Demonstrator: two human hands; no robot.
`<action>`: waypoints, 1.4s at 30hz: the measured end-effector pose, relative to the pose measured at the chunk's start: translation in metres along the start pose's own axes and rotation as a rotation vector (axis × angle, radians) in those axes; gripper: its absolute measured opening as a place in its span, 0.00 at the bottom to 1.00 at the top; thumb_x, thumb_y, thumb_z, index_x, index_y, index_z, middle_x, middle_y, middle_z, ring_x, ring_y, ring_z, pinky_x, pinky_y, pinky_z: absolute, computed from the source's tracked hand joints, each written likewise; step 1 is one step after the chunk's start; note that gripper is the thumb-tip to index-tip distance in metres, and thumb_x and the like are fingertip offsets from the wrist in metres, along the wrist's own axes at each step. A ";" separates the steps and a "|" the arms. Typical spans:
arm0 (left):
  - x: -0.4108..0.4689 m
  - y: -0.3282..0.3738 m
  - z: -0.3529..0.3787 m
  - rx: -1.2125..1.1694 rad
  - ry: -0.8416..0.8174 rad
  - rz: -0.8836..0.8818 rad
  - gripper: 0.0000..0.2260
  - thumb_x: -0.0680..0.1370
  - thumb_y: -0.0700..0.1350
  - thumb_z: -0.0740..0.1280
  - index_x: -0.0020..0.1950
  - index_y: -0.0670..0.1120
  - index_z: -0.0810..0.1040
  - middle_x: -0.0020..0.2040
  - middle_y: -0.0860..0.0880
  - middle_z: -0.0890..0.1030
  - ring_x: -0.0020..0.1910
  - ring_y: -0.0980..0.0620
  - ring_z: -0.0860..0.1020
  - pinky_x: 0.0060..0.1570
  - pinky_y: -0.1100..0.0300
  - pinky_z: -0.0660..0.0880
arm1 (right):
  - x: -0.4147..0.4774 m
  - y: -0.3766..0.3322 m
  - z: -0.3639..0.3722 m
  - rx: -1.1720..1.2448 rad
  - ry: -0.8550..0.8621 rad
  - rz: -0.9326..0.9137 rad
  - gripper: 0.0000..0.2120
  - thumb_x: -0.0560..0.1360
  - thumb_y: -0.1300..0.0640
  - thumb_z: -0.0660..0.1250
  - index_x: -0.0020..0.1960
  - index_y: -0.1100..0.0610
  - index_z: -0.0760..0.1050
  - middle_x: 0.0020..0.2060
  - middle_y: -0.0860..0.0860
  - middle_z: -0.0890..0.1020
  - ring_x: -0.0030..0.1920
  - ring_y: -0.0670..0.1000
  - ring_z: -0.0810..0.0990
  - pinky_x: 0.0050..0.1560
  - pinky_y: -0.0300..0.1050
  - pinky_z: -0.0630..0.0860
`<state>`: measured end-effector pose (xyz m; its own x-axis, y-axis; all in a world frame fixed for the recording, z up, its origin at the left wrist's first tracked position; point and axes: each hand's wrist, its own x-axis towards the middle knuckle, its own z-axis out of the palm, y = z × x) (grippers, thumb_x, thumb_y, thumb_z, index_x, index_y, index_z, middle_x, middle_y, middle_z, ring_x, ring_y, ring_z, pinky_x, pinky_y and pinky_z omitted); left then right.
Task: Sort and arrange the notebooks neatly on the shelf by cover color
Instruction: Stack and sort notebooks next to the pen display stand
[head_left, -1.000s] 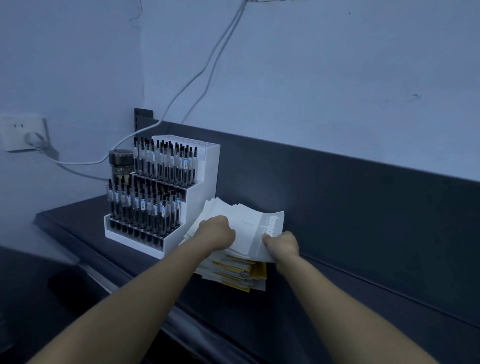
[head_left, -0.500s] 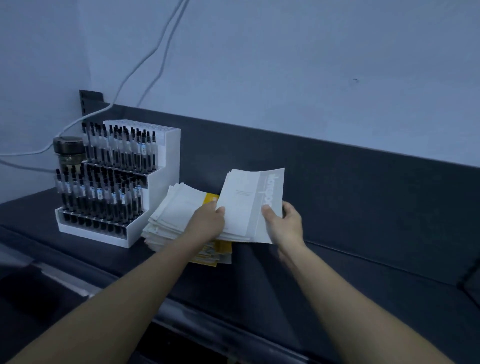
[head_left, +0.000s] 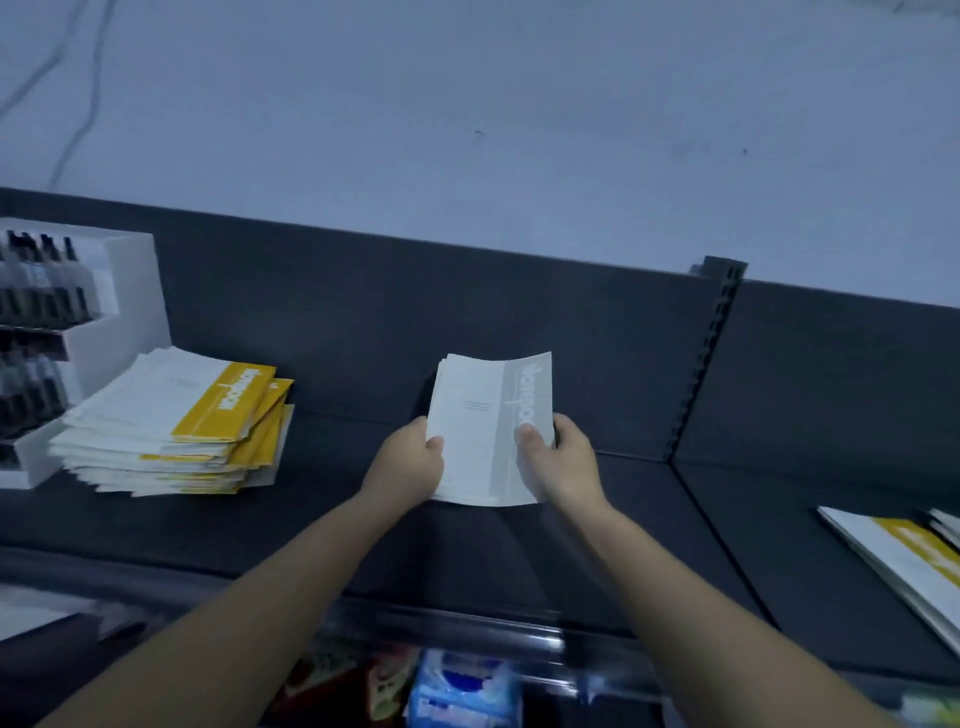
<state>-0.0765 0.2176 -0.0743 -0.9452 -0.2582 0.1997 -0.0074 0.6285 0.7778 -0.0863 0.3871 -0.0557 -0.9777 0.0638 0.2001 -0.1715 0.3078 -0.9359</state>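
The sorting looks about halfway through, by my reckoning. A thin bundle of grey-banded notebooks (head_left: 485, 415) is out on its own over the middle of the shelf (head_left: 363, 525), well apart from the rest. The left hand (head_left: 410, 460) grips its left edge and the right hand (head_left: 566, 460) its right edge. Both thumbs are pressed on the top cover, and the fingers (head_left: 563, 428) are curled round underneath. I would say the bundle is being squared up or set down as the grey pile.

Far left, the yellow-banded stack (head_left: 171, 431) lies against the white pen rack (head_left: 122, 296). It is still fanned and crooked, so it needs straightening, and perhaps checking for stray colours. Past the slotted upright (head_left: 709, 353), on the next section at the right edge, there are more notebooks (head_left: 898, 558) with a yellow band. They are not yet joined to any pile.

Much is unclear from here:
- I cannot tell whether the grey bundle rests on the shelf or is just above it, nor how many books are in it.
- The lower layers of the yellow stack show only their edges, so their covers are a guess.
- The right-hand notebooks and the pen rack are cut off by the frame.
- The packets (head_left: 462, 691) on the level below are too blurred to identify.
- The light is dim and bluish, which makes the colours harder to judge.
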 end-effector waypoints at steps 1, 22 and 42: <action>-0.006 0.011 0.016 -0.009 -0.012 0.002 0.11 0.81 0.41 0.55 0.56 0.37 0.74 0.53 0.42 0.78 0.52 0.43 0.76 0.50 0.53 0.71 | -0.002 0.006 -0.019 -0.022 -0.002 0.012 0.03 0.77 0.54 0.61 0.48 0.51 0.73 0.42 0.42 0.79 0.42 0.45 0.78 0.36 0.39 0.71; -0.095 0.169 0.236 0.230 -0.341 0.085 0.16 0.82 0.47 0.57 0.66 0.40 0.70 0.65 0.43 0.74 0.63 0.45 0.73 0.61 0.53 0.71 | -0.016 0.118 -0.292 -0.649 -0.037 0.215 0.05 0.76 0.59 0.57 0.50 0.58 0.63 0.42 0.53 0.74 0.43 0.55 0.72 0.44 0.48 0.70; -0.092 0.176 0.251 0.627 -0.358 0.226 0.16 0.79 0.56 0.60 0.54 0.43 0.75 0.57 0.46 0.75 0.55 0.46 0.75 0.51 0.54 0.74 | 0.009 0.137 -0.300 -1.146 -0.128 0.133 0.20 0.77 0.57 0.59 0.68 0.60 0.65 0.66 0.58 0.67 0.65 0.58 0.71 0.57 0.50 0.73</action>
<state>-0.0724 0.5366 -0.1058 -0.9932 0.1135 0.0256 0.1164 0.9650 0.2350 -0.0818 0.7145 -0.0953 -0.9961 0.0839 0.0277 0.0799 0.9892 -0.1229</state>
